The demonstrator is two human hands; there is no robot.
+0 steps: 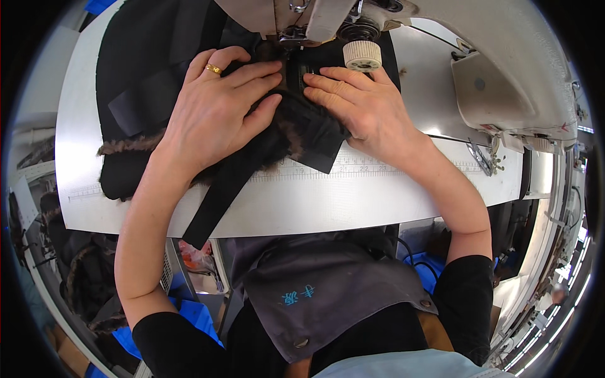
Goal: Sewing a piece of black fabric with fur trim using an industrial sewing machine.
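Your black fabric (302, 135) lay on the table (353, 201), right under the sewing machine (441, 38) head. You had both your left hand (217, 110) and right hand (365, 107) spread flat on it, gripping nothing. Even pressure either side of the seam probably fed it straightest.

This was a garment workshop: an industrial sewing machine (441, 38) stood upper right on a ruler-marked table (353, 201).
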